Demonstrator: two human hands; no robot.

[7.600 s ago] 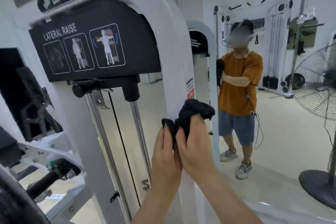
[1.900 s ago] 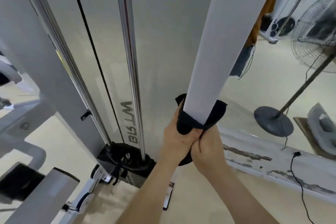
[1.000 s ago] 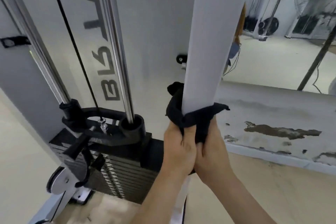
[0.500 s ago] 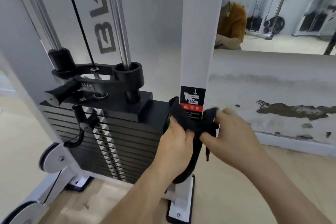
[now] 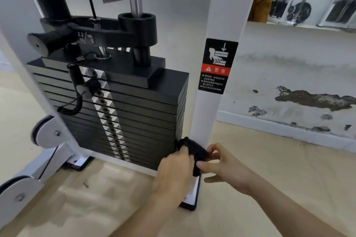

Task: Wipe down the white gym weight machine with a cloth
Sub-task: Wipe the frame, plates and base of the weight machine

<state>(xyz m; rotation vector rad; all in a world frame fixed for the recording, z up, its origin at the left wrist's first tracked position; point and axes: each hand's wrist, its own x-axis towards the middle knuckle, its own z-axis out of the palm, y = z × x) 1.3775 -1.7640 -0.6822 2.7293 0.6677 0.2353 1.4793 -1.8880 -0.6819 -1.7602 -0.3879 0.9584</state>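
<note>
left hand [image 5: 174, 167] grips, right hand [image 5: 223, 165] pinches crumpled black cloth [image 5: 194, 150] at white metal post [image 5: 204, 121] | I fear snagging it on the adjacent black weight stack [image 5: 134, 113]

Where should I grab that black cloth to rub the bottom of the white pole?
Take the black cloth by its two ends, one from each side of the white pole. It is soft and bunched low against the pole's front, so the left hand gripping one end and the right hand pinching the other can probably pull it snug there.
</note>
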